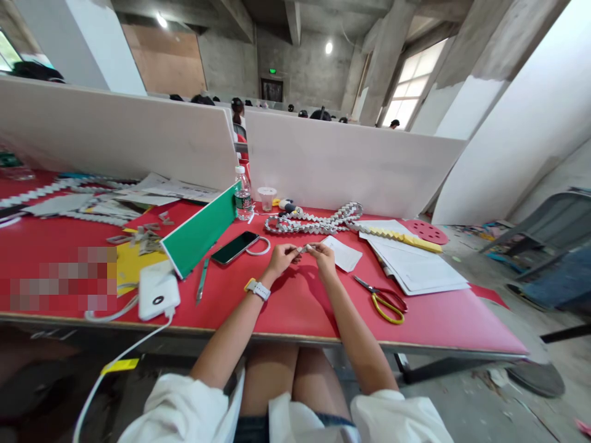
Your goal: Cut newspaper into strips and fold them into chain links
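My left hand and my right hand meet over the middle of the red table, fingertips pinched on a small pale piece. Its kind is too small to make out, and the fingers cover part of it. Just beyond lies a long zigzag chain of grey-white folded strips, with a yellow stretch at its right end. A white paper slip rests beside my right hand. Scissors with red and yellow handles lie farther right. Left of my left hand are a black phone and a white ring.
A green board stands on edge at the left, near a water bottle and plastic cup. A white power bank trails a cable over the table edge. Paper sheets lie right; white partitions rise behind.
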{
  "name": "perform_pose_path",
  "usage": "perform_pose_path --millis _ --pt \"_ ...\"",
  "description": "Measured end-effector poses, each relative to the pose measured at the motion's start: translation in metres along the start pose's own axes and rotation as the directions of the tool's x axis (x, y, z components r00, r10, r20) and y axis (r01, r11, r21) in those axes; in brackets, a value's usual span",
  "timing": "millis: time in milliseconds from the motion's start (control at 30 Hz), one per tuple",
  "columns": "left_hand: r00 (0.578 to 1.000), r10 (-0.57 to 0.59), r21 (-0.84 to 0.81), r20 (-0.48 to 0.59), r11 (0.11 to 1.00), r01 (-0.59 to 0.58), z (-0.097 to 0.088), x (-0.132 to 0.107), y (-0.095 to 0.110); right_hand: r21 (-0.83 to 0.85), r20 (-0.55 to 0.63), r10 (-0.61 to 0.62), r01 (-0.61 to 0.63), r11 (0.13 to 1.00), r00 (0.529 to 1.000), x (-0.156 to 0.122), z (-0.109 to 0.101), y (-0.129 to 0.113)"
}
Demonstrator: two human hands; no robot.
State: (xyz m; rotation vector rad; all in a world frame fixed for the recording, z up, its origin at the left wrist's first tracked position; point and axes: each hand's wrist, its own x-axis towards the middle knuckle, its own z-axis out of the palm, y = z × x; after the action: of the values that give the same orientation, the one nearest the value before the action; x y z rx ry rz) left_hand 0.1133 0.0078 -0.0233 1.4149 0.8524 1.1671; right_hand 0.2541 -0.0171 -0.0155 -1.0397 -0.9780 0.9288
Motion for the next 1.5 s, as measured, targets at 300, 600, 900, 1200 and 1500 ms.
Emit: perform_pose_path --millis 300,600,900,1200,1500 --pt "0.996 0.076 0.099 0.039 0.992 -0.080 -0.001 0.000 -0.003 -0.031 0.029 -0.021 0.022 0.999 0.999 -0.002 -0.001 -0.001" --pt "0.995 0.092 0.071 0.050 0.993 -0.095 0.001 -0.002 0.004 -0.049 0.001 0.002 -0.002 0.999 1.000 -0.005 0.001 -0.003" --pt "0.995 0.080 0.031 0.054 0.996 -0.082 0.000 -0.002 0.002 -0.001 0.002 -0.009 0.009 1.000 1.000 -0.003 0.001 -0.002" --pt "0.997 0.078 0.113 0.024 0.990 -0.081 0.001 -0.002 0.005 -0.200 0.048 -0.108 0.115 0.973 0.993 0.002 -0.004 0.000" --pt "0.996 0.081 0.147 0.028 0.986 -0.084 0.002 -0.004 0.010 -0.394 0.001 -0.280 0.257 0.883 0.960 -0.009 0.003 -0.005"
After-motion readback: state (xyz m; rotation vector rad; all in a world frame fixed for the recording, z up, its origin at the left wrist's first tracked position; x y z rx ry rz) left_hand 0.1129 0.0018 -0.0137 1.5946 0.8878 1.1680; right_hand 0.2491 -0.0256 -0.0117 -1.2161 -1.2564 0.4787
